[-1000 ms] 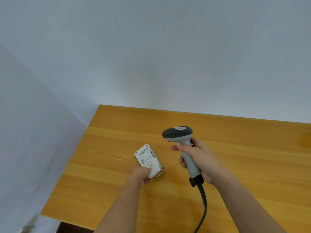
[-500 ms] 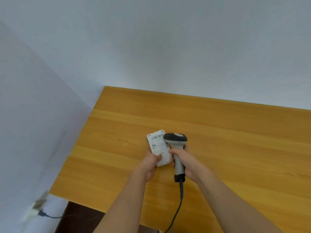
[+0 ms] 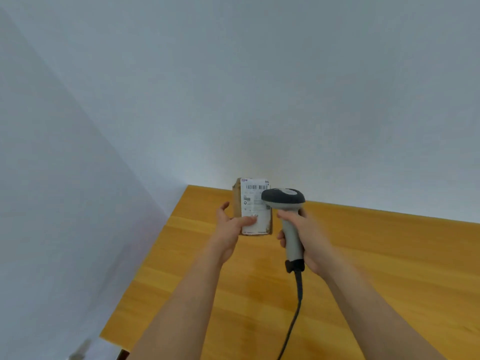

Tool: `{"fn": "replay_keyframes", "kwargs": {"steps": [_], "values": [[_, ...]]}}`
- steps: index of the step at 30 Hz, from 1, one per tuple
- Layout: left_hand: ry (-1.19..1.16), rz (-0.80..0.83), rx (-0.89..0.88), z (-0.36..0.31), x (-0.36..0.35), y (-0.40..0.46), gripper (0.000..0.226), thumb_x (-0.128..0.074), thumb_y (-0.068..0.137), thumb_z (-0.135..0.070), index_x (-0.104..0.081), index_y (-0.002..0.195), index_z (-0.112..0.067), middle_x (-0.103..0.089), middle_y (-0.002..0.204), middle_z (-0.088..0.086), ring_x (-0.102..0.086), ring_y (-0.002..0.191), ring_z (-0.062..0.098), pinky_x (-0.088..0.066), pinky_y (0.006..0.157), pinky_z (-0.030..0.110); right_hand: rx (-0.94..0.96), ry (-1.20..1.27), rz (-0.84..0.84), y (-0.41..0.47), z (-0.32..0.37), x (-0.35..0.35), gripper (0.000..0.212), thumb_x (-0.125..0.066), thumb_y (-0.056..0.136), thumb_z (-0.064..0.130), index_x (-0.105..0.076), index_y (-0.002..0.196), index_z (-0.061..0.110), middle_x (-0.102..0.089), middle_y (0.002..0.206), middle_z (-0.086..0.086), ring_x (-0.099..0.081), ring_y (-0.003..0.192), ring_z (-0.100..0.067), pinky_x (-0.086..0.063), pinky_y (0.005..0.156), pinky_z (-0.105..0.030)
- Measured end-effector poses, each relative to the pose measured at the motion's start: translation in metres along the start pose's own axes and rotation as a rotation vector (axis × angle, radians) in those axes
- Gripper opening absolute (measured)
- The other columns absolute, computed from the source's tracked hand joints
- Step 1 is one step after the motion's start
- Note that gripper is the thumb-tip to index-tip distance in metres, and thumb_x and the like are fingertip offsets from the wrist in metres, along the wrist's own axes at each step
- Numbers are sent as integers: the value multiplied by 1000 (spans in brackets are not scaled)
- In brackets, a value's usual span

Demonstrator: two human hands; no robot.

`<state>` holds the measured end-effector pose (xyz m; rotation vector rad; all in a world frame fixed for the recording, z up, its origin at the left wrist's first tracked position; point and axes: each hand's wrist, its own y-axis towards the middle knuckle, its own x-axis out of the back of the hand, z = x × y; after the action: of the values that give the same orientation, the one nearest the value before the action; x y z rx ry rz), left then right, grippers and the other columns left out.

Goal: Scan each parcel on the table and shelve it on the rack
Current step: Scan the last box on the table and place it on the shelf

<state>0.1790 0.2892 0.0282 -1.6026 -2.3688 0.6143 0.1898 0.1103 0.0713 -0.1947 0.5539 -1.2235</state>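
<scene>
Left hand holding parcel upright above table; right hand gripping scanner beside label.

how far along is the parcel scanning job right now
Done: nothing visibly shelved; no rack is in view. In hand: the left hand holds up a small parcel, its label with the barcode facing the camera, while the right hand grips the corded scanner right beside it. Whether the scan has registered cannot be told. Left: shelving this parcel. No other parcels show on the table.
</scene>
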Motion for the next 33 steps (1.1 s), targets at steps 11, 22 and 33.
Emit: {"fn": "replay_keyframes", "kwargs": {"steps": [11, 22, 33], "values": [[-124, -139, -18, -51, -10, -2, 51, -71, 87, -11, -51, 133, -13, -69, 116, 4, -63, 102, 16, -35, 112, 46, 267, -89, 147, -73, 88, 6, 24, -63, 91, 28, -66, 108, 11, -70, 89, -9, -61, 69, -18, -52, 68, -34], [-134, -156, -8, -47, -16, -1, 46, -68, 89, -8, -51, 132, -12, -68, 115, 5, -62, 97, 15, -31, 114, 45, 246, -127, 129, -104, 104, 25, 47, -67, 71, 43, -67, 101, 6, -65, 76, -11, -58, 62, -18, -50, 62, -32], [-101, -158, -69, -45, -26, -15, 55, -67, 87, -1, -46, 138, -12, -66, 124, 7, -65, 93, 15, -41, 80, 25, 252, -100, 120, -131, 112, 40, 50, -67, 70, 42, -66, 102, 4, -64, 78, -12, -57, 60, -16, -51, 57, -28]]}}
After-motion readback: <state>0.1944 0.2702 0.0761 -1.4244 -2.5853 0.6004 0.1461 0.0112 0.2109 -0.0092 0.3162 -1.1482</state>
